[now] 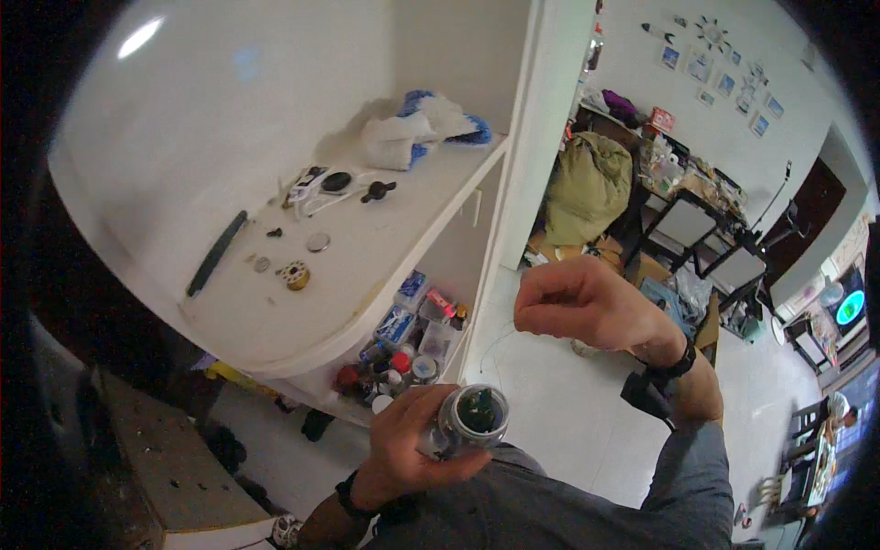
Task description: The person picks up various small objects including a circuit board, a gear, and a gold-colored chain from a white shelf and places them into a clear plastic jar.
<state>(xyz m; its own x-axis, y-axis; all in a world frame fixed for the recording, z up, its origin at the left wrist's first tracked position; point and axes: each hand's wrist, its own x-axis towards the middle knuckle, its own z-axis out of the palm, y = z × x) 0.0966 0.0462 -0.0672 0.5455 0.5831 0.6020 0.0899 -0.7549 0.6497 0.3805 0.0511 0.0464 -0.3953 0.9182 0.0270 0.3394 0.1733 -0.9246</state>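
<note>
My left hand [419, 440] grips a clear open jar [473, 419] with dark green contents, near the bottom middle of the view. My right hand [584, 302] is raised to the right of the jar and above it, with its fingers curled in. Whether something small is between those fingers cannot be told. On the white shelf [344, 302] to the left lie a dark flat bar [218, 253], a brass-coloured round part with holes [295, 275], a silver disc [318, 242] and a black knob-like part [378, 191].
A white and blue cloth [423, 130] lies at the shelf's back. The lower shelf holds plastic boxes [395, 324] and small bottles. Beyond the cabinet's edge stand a large yellow-green bag [590, 189] and a cluttered desk. A person [840, 412] is far off at the right.
</note>
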